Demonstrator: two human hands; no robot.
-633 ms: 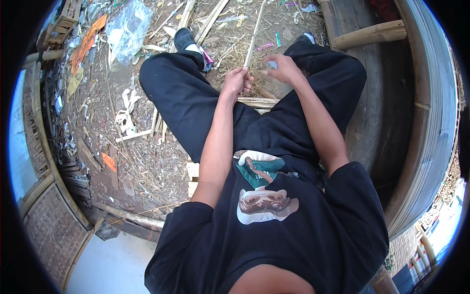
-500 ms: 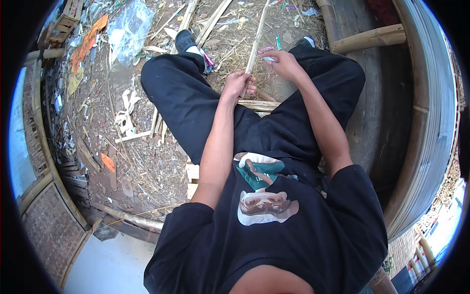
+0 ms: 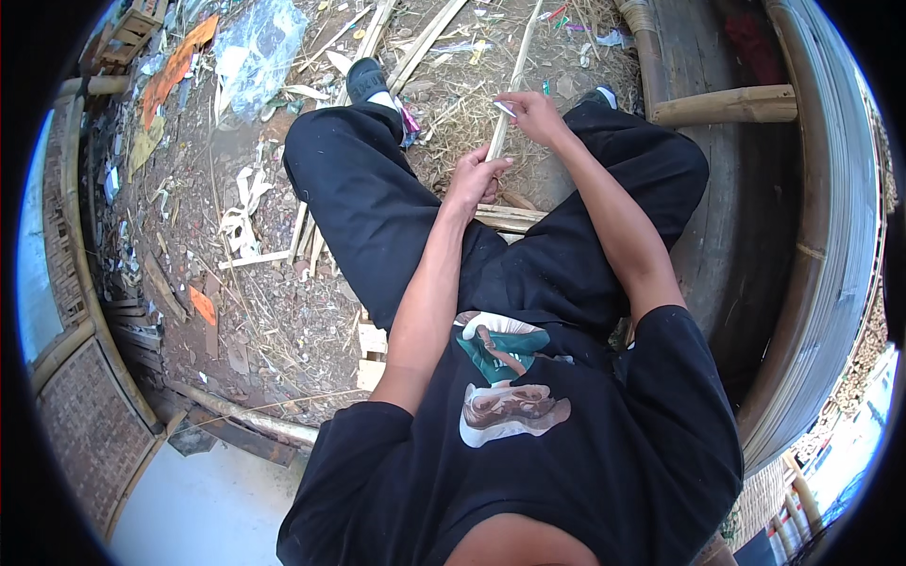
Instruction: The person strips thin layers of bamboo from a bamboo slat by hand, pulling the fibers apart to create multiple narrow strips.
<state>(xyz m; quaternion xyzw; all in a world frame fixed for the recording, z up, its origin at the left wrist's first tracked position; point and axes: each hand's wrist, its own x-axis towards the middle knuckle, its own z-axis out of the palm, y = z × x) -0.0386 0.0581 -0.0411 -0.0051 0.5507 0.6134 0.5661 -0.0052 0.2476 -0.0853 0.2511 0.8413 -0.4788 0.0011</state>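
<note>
My left hand point(image 3: 478, 177) is closed around the lower end of a long, pale bamboo strip point(image 3: 519, 66), which runs up and away from me between my knees. Farther up, my right hand point(image 3: 536, 117) is pinched on a small, whitish, blade-like piece point(image 3: 506, 109). That piece lies against or just over the strip; which of the two I cannot tell. Its full shape is hidden by my fingers. Between my legs, just below the left hand, more split bamboo pieces point(image 3: 510, 219) lie crosswise.
Shavings and litter cover the ground point(image 3: 274, 321). A clear plastic sheet point(image 3: 260, 58) and an orange scrap point(image 3: 179, 71) lie at far left. Loose strips point(image 3: 427, 40) lie beyond my feet. On the right, a bamboo rail point(image 3: 727, 106) juts over dark planks.
My left hand has shifted slightly up and right along with the strip. My right hand has come left, bringing the whitish piece to the strip.
</note>
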